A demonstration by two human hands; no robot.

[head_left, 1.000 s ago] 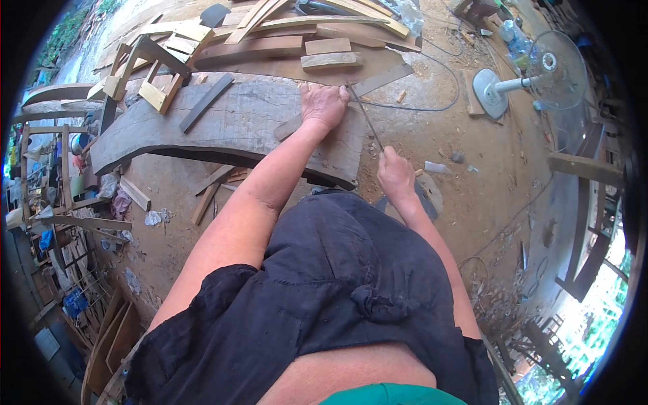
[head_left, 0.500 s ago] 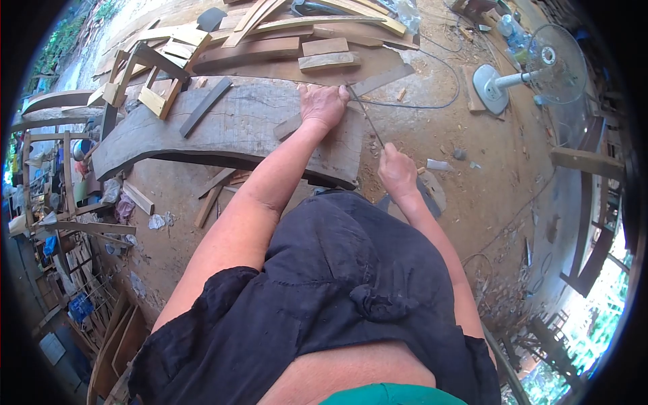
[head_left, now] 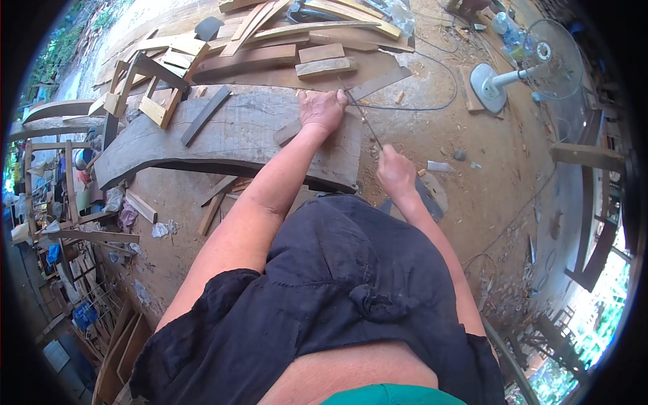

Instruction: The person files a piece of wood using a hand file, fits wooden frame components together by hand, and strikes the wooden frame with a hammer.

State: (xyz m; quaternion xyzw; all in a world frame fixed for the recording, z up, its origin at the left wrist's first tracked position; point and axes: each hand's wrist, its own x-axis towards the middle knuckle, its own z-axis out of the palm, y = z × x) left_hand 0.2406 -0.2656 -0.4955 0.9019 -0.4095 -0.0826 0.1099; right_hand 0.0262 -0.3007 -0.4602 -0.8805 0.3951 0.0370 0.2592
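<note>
My left hand [head_left: 322, 111] presses down, fingers curled, on a grey wooden strip [head_left: 287, 132] lying aslant on the bench slab. The strip seems to carry on past the bench end as the flat grey piece [head_left: 380, 82] on the far side. My right hand [head_left: 397, 170] is closed around the near end of a long thin tool [head_left: 370, 127], probably a hand saw seen edge-on. Its thin line runs forward across the strip, close beside my left knuckles. The handle is hidden in my fist. Under my left arm is the thick, weathered wooden slab [head_left: 236, 131].
A dark batten [head_left: 206, 116] and a wooden frame [head_left: 162, 101] rest on the slab's left part. Boards [head_left: 250, 61] are piled beyond it. A fan [head_left: 489, 88] stands at the right, with a cable [head_left: 445, 101] on the dusty floor. Timber leans lower left.
The thin tool has shifted slightly along its line beside my left hand. My right hand stays closed on it, and my left hand keeps its place on the strip. The view has tilted a little.
</note>
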